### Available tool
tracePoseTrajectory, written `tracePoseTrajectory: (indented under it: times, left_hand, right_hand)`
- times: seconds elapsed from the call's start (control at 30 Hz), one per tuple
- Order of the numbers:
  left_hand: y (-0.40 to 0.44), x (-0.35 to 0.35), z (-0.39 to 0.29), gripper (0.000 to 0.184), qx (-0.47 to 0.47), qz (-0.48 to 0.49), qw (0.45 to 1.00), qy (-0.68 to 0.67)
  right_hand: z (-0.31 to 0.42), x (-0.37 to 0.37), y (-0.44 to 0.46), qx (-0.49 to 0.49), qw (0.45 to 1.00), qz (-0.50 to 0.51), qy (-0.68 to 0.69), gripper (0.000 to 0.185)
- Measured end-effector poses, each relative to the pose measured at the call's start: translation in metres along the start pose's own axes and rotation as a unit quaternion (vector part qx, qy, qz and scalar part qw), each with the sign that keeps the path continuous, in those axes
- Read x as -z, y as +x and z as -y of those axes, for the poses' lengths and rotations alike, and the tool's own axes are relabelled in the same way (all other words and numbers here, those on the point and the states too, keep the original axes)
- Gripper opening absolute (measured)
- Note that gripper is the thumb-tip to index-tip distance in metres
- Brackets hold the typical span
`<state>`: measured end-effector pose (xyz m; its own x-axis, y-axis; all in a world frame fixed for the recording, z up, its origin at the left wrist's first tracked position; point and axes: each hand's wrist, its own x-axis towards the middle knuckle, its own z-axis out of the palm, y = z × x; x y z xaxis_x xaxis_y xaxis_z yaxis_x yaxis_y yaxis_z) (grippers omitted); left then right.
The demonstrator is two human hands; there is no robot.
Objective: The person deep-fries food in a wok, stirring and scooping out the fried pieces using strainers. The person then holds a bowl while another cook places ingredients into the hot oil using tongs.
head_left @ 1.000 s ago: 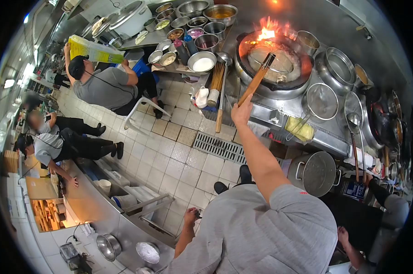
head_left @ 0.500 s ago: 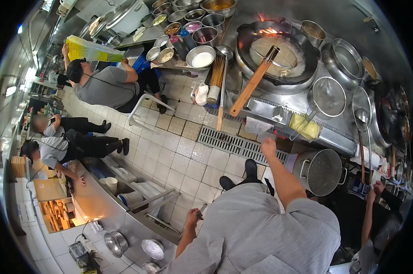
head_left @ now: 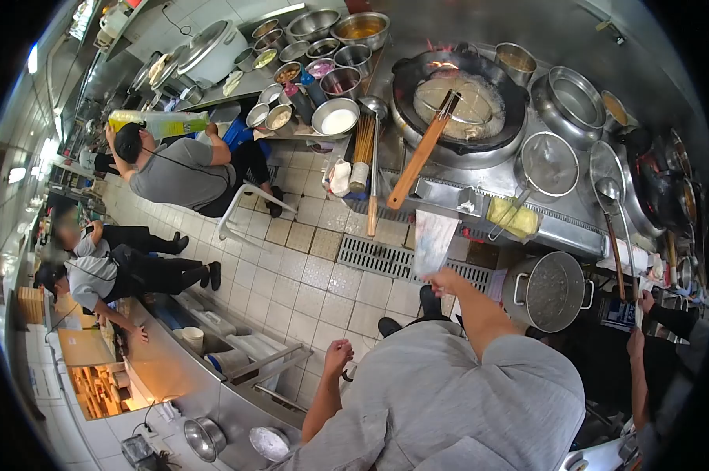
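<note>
Your right hand (head_left: 445,282) pinches the cloth (head_left: 434,245) by its near end, presumably leaving the rest free; left hand (head_left: 339,357): grip, cannot tell.

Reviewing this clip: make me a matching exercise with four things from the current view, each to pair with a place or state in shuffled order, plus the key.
Column one
1. Wooden-handled skimmer
2. Whitish cloth
3. Yellow cloth
4. Large pot

Column two
A. Held by the wearer's right hand
B. Metal-grey, with two side handles
C. Lying across the rim of the wok
D. On the stove's front ledge

Right pairs: 1-C, 2-A, 3-D, 4-B
</note>
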<state>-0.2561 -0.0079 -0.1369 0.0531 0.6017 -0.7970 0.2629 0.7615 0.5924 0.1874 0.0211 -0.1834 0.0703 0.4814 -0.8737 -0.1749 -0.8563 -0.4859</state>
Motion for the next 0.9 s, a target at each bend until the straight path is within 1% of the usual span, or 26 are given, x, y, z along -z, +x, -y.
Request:
tracePoseTrajectory:
  times: [0.1, 0.17, 0.27, 0.37, 0.4, 0.47, 0.5, 0.53, 0.57, 0.6, 0.67, 0.73, 0.77, 0.8, 0.83, 0.87, 0.9]
  left_hand:
    - [0.035, -0.036, -0.028, 0.032, -0.068, 0.070, 0.994, 0.052]
    - [0.027, -0.074, -0.075, 0.039, -0.108, 0.116, 0.983, 0.092]
    - [0.045, -0.125, -0.101, 0.041, -0.268, 0.183, 0.932, 0.162]
    - [0.070, -0.156, -0.109, 0.040, -0.179, 0.347, 0.914, 0.112]
    - [0.062, -0.161, -0.120, 0.039, -0.204, 0.296, 0.916, 0.178]
    - [0.023, -0.160, -0.145, 0.039, -0.249, 0.183, 0.902, 0.302]
    - [0.021, -0.157, -0.146, 0.038, -0.296, 0.175, 0.880, 0.328]
    - [0.019, -0.150, -0.142, 0.036, -0.341, 0.165, 0.856, 0.352]
    - [0.018, -0.142, -0.137, 0.035, -0.385, 0.153, 0.830, 0.375]
    - [0.027, -0.137, -0.128, 0.032, -0.385, 0.158, 0.825, 0.382]
    - [0.026, -0.126, -0.120, 0.031, -0.412, 0.143, 0.814, 0.384]
    - [0.021, -0.112, -0.116, 0.030, -0.427, 0.133, 0.807, 0.385]
    - [0.017, -0.100, -0.112, 0.031, -0.416, 0.147, 0.817, 0.372]
    - [0.014, -0.088, -0.109, 0.031, -0.405, 0.161, 0.826, 0.358]
    - [0.012, -0.076, -0.107, 0.032, -0.395, 0.174, 0.834, 0.343]
    - [0.009, -0.063, -0.100, 0.034, -0.340, 0.179, 0.873, 0.299]
    - [0.000, -0.048, -0.098, 0.034, -0.325, 0.162, 0.884, 0.294]
  right_hand:
    - [-0.025, -0.032, -0.035, -0.048, 0.996, 0.075, -0.008, 0.033]
    - [-0.023, -0.054, -0.064, -0.012, 0.992, 0.114, 0.053, 0.031]
    - [0.006, -0.084, -0.107, -0.055, 0.958, 0.165, 0.227, 0.027]
    - [0.013, -0.100, -0.093, 0.060, 0.941, 0.152, 0.296, 0.027]
    - [0.020, -0.104, -0.093, 0.055, 0.953, 0.088, 0.286, 0.027]
    - [0.011, -0.110, -0.074, 0.097, 0.968, 0.033, 0.229, 0.028]
    - [0.014, -0.114, -0.076, 0.115, 0.973, 0.006, 0.198, 0.029]
    - [0.017, -0.120, -0.088, 0.120, 0.976, -0.058, 0.173, 0.031]
    - [0.015, -0.125, -0.083, 0.107, 0.975, -0.070, 0.180, 0.031]
    - [0.008, -0.131, -0.076, 0.093, 0.975, -0.080, 0.187, 0.031]
    - [0.000, -0.145, -0.064, 0.075, 0.971, -0.097, 0.206, 0.032]
    - [-0.003, -0.152, -0.048, 0.114, 0.980, -0.126, 0.100, 0.030]
    - [-0.008, -0.154, -0.039, 0.131, 0.980, -0.140, 0.048, 0.028]
    - [-0.013, -0.148, -0.028, 0.175, 0.975, -0.133, -0.046, 0.030]
    - [-0.016, -0.142, -0.017, 0.138, 0.978, -0.152, 0.028, 0.031]
    - [-0.020, -0.137, -0.006, 0.100, 0.975, -0.169, 0.102, 0.031]
    - [-0.024, -0.135, 0.002, 0.061, 0.965, -0.185, 0.177, 0.032]
